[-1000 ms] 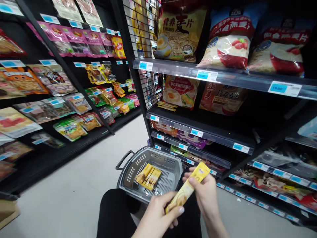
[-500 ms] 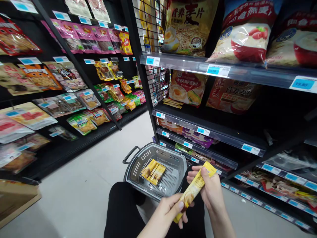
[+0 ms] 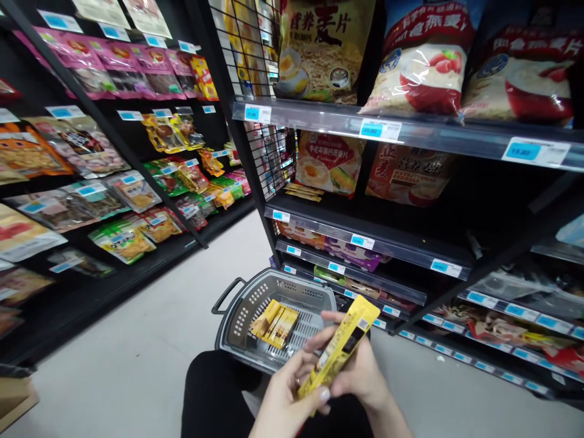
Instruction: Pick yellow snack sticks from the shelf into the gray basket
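Note:
A long yellow stick packet (image 3: 340, 353) lies slantwise across both of my hands, over my lap. Its lower end is pinched in my left hand (image 3: 296, 389), thumb on top and fingers curled below. My right hand (image 3: 358, 371) cradles the packet from behind and the right; its thumb is at the lower edge and its fingers show past the left side. The side facing me has a dark panel and a small printed code. Just beyond my hands, a grey shopping basket (image 3: 230, 322) stands on the floor with several yellow stick packets (image 3: 276, 323) inside.
Shelves on the right carry cereal bags (image 3: 420, 67), and on a lower shelf lie a few loose stick packets (image 3: 303, 193). Bagged snacks (image 3: 123, 240) fill the left shelves. A cardboard box (image 3: 16, 401) sits on the floor at the lower left.
The stick packet has been turned over, from its pictured face to the side with the dark panel. My right hand has slid lower behind it. The view has shifted to the right.

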A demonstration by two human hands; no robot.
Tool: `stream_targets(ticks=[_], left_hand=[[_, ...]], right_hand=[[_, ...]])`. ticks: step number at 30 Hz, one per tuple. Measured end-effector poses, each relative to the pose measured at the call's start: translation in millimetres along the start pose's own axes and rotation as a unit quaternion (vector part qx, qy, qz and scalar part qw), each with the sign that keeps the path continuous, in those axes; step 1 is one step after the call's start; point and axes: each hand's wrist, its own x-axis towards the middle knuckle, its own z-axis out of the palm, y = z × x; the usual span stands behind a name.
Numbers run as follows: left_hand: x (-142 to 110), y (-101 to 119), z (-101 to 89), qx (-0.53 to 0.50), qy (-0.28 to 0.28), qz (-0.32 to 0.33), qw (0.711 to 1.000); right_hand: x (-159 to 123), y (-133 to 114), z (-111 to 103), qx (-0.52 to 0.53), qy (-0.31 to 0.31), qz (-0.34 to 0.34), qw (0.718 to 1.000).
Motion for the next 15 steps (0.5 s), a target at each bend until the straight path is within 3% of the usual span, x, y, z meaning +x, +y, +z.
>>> stream_targets(ticks=[2,5,8,15], left_hand=[[1.5,7.2,0.3,0.059,0.032,0.037,0.997],[0.0,17.3,-1.1,0.101,0.005,0.029,0.994],[-3.6,19.0,-1.6,0.123,-0.003,0.015,0.992],[-10.9,10.4,-2.9,0.158,0.045,-0.020,0.986]], right_hand=[[-1.7,5.7,2.8,-0.044,0.004,0.025,0.999],[-4.5,13.0,-0.3,-0.074,0.040,0.043,0.996],[-4.6,11.9,-7.8,-0.066,0.037,0.065,0.995],[9.4,-9.3,-22.0,0.009,0.134,0.025,0.991]])
